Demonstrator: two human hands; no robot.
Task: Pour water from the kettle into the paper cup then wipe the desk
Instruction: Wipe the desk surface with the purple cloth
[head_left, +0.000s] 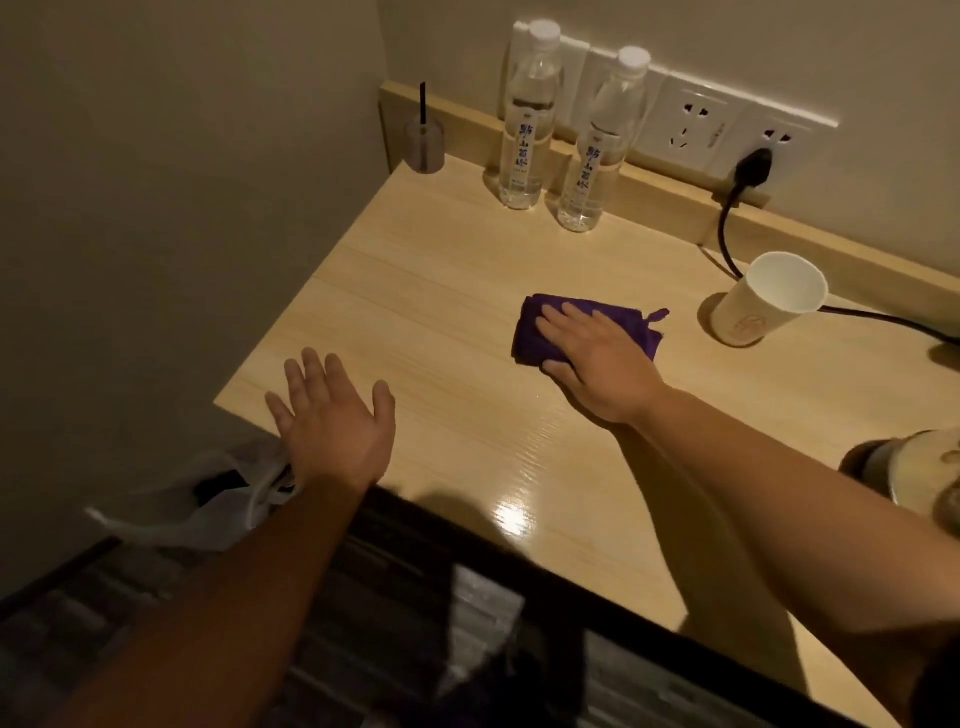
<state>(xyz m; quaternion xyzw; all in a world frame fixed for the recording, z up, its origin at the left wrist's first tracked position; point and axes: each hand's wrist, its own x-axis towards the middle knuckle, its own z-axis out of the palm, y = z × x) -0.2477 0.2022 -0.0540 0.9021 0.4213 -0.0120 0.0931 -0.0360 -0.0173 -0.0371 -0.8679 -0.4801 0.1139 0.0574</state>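
Note:
A folded purple cloth (535, 327) lies on the light wooden desk (441, 291), near its middle. My right hand (597, 358) presses flat on the cloth, fingers spread over it. My left hand (332, 415) hovers over the desk's front left corner, palm down, fingers apart, holding nothing. A white paper cup (763, 301) stands to the right of the cloth, upright; I cannot tell what is inside it. At the right edge a rounded metallic object (914, 467), possibly the kettle, is only partly in view.
Two clear water bottles (524, 130) (597, 156) stand at the back by the wall. A small clear holder with a black stick (424, 145) sits at the back left corner. A black cable (727, 228) runs from the wall socket behind the cup. A plastic bag (208, 499) lies below the desk's left edge.

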